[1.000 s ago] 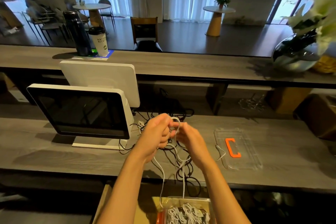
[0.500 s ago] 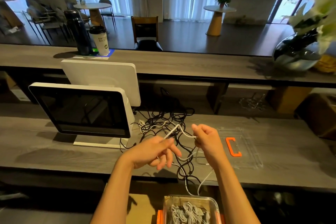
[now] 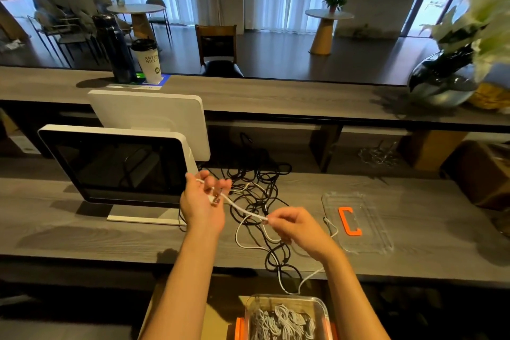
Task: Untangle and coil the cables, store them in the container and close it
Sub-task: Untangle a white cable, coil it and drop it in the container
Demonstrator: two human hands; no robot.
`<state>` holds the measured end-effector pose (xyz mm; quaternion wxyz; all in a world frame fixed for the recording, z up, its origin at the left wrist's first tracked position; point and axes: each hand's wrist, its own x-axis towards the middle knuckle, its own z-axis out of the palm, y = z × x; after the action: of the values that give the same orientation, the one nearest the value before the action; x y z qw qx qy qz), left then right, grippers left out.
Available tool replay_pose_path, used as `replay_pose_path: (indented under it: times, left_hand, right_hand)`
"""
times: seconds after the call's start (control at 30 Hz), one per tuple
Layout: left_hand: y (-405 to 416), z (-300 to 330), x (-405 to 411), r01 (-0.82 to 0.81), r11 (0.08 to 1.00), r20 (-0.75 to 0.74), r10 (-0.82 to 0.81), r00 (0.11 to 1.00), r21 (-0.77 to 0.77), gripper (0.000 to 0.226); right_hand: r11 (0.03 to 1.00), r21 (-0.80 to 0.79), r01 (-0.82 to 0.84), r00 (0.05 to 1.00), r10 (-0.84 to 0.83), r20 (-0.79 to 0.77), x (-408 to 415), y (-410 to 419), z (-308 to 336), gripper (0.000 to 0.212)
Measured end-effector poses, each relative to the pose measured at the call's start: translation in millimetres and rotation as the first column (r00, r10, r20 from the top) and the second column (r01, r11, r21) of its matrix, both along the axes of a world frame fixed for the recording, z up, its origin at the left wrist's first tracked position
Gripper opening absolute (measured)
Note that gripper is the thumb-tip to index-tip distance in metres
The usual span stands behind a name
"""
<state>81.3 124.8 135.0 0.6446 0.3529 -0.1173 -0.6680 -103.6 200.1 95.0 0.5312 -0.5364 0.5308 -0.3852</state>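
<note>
**White cable drawn taut between our hands**

Since half a second ago our hands have spread apart: the left hand [image 3: 202, 201] has lifted toward the monitor [image 3: 116, 165] with its palm turned up, and the right hand [image 3: 294, 225] has dropped back toward us. Between them we stretch a short run of the white cable [image 3: 242, 208], its long axis slanting from upper left to lower right. Our left hand holds the connector end with fingers loosely curled round it; our right hand pinches the cable at thumb and fingertips. Past the right hand the cable loops over the desk [image 3: 82, 232] and hangs off its near edge.

We judge the coil should wind toward the left hand, which holds the free end, while the right feeds slack. Tangled black cables [image 3: 259, 182] lie just behind and under the white one. Below the desk edge, near our right arm, sits the container [image 3: 285, 317], already holding coiled grey cables. Its clear lid [image 3: 356, 222] with an orange clasp lies on the desk to the right.

On the paper cup [image 3: 147, 61] we read "ANYTIME" and "NICE", partly.
</note>
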Motion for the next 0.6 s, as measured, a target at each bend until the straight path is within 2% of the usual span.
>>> replay_pose_path:
  times: [0.07,0.13,0.2,0.27,0.33,0.37,0.47,0.53,0.6]
  left_hand:
    - [1.6,-3.1,1.6,-0.095,0.995,0.253,0.093,0.963,-0.004,0.040]
    - [2.9,-7.6,4.0,-0.064,0.994,0.520,0.100,0.848,-0.087,0.039]
    - [2.6,-9.7,3.9,0.114,0.991,0.743,-0.025,0.669,-0.070,0.039]
    - [2.0,-8.4,-1.2,0.290,0.956,0.869,-0.180,0.461,0.044,0.041]
    - [7.1,-5.3,-7.6,0.454,0.879,0.904,-0.306,0.300,0.147,0.044]
    - [10.9,-4.7,-10.1,0.547,0.818,0.882,-0.381,0.279,0.180,0.047]
    - [21.8,-4.8,-11.7,0.782,0.589,0.674,-0.663,0.326,0.201,0.059]
    - [22.8,-4.6,-9.6,0.865,0.455,0.623,-0.744,0.241,0.209,0.069]
    - [22.6,-2.3,-7.4,0.925,0.326,0.634,-0.761,0.134,0.196,0.068]
  right_hand:
    - [0.996,0.003,-0.092,0.992,0.091,-0.092,1.7,0.0,2.2,0.016]
    - [0.993,-0.023,-0.115,0.985,0.111,-0.133,2.7,0.7,7.3,0.014]
    - [0.992,-0.089,-0.089,0.988,0.077,-0.131,3.3,1.5,15.9,0.015]
    - [0.986,-0.158,-0.054,0.994,0.038,-0.101,5.9,0.3,25.8,0.017]
    - [0.976,-0.220,-0.008,0.996,-0.012,-0.089,10.2,-2.1,34.6,0.018]
    - [0.969,-0.245,0.024,0.995,-0.046,-0.084,12.0,-3.5,37.2,0.018]
    - [0.952,-0.263,0.155,0.986,-0.164,-0.014,11.8,-5.2,37.6,0.010]
    - [0.941,-0.241,0.239,0.969,-0.248,-0.008,8.6,-5.8,32.8,0.006]
    - [0.930,-0.221,0.295,0.950,-0.310,-0.034,5.0,-6.4,27.4,0.011]
